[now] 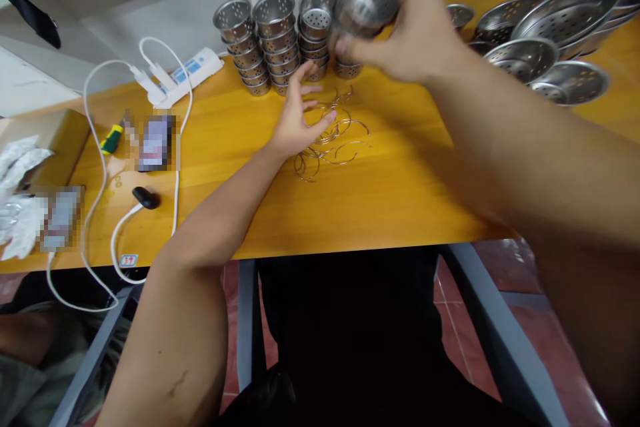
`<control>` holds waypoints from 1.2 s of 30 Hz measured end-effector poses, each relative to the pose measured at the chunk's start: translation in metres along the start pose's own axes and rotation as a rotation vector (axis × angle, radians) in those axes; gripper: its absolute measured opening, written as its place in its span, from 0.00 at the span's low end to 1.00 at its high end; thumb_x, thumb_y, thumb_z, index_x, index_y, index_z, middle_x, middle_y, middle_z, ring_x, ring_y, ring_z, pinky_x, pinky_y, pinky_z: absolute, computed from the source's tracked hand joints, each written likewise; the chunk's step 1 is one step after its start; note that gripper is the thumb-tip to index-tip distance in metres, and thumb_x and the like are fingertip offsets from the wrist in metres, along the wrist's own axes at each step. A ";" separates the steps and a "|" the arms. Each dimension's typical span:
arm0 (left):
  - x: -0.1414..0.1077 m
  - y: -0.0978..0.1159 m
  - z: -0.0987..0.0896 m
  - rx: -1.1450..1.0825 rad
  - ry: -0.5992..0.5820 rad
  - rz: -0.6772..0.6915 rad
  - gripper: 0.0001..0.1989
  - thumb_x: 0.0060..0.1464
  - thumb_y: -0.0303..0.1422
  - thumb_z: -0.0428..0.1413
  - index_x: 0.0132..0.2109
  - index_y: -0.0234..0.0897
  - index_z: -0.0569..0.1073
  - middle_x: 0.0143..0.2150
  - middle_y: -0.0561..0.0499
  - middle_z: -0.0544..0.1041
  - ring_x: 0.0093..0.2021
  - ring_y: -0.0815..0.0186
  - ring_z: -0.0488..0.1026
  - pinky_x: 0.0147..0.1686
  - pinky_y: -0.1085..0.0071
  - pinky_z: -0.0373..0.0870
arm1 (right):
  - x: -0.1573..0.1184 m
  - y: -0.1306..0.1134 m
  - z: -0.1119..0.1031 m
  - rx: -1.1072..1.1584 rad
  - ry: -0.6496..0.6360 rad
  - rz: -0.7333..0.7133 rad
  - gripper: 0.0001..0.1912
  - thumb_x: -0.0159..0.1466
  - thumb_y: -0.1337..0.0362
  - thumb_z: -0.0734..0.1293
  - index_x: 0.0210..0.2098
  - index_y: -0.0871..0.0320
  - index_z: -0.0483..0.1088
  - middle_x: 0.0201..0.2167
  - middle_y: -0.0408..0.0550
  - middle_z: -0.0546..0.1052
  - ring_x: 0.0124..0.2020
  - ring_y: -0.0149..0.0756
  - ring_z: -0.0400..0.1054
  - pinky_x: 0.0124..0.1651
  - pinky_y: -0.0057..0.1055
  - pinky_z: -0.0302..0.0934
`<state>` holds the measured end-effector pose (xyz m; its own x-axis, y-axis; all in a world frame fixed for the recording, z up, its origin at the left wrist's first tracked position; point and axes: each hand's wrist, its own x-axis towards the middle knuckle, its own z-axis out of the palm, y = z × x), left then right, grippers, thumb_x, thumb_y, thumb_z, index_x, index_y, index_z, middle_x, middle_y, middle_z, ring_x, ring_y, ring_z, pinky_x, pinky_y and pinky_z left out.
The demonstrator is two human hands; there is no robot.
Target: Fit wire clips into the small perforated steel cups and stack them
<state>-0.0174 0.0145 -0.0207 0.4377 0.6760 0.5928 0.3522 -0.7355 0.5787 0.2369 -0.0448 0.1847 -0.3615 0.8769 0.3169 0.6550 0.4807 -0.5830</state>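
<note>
Reaches forward with both bare arms, as seen from head height. Bends the left arm point(170, 340) sharply at the elbow, at lower left, and slants the left forearm point(245, 193) up toward the middle. Keeps the left wrist nearly straight and the left hand point(299, 119) unfilled, with slightly curved fingers pointing away and a thumb stretched out to the right, well apart from them. Angles the right forearm point(505, 107) in from the right side. Holds the right hand point(400, 30) higher, in a blurred grip, with the thumb pointing left
</note>
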 end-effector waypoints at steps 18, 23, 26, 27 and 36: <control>0.014 -0.029 -0.004 0.019 0.156 0.041 0.47 0.72 0.64 0.67 0.84 0.55 0.56 0.79 0.41 0.73 0.81 0.47 0.76 0.85 0.46 0.73 | -0.036 0.103 0.047 -0.049 0.150 0.040 0.39 0.77 0.38 0.80 0.76 0.52 0.71 0.73 0.67 0.74 0.74 0.72 0.66 0.82 0.69 0.61; 0.016 -0.030 -0.006 0.011 0.153 0.033 0.48 0.70 0.69 0.65 0.83 0.55 0.56 0.78 0.41 0.73 0.79 0.48 0.78 0.84 0.47 0.75 | -0.030 0.138 0.057 -0.075 0.034 0.180 0.40 0.74 0.46 0.87 0.72 0.61 0.73 0.70 0.71 0.75 0.69 0.70 0.71 0.79 0.62 0.64; 0.015 -0.028 -0.006 -0.009 0.162 0.056 0.50 0.68 0.72 0.64 0.81 0.55 0.57 0.76 0.41 0.73 0.77 0.49 0.80 0.82 0.48 0.78 | -0.028 0.135 0.060 -0.056 0.013 0.188 0.39 0.75 0.51 0.88 0.73 0.62 0.73 0.72 0.72 0.76 0.71 0.69 0.72 0.79 0.59 0.66; 0.015 -0.028 -0.006 -0.012 0.167 0.063 0.50 0.67 0.73 0.64 0.80 0.55 0.58 0.76 0.41 0.74 0.76 0.49 0.80 0.81 0.48 0.78 | -0.029 0.132 0.060 -0.061 0.005 0.187 0.39 0.74 0.53 0.88 0.74 0.64 0.73 0.72 0.73 0.78 0.70 0.69 0.74 0.78 0.58 0.67; 0.014 -0.033 -0.006 -0.016 0.185 0.000 0.52 0.67 0.73 0.64 0.81 0.55 0.55 0.74 0.42 0.74 0.75 0.51 0.81 0.83 0.47 0.76 | -0.037 0.119 0.072 0.050 -0.169 -0.159 0.49 0.72 0.36 0.85 0.82 0.51 0.74 0.75 0.63 0.79 0.75 0.77 0.72 0.80 0.75 0.65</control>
<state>-0.0281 0.0486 -0.0284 0.2774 0.6739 0.6848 0.3388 -0.7356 0.5866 0.2809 -0.0198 0.0498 -0.5661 0.7753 0.2801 0.5492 0.6081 -0.5732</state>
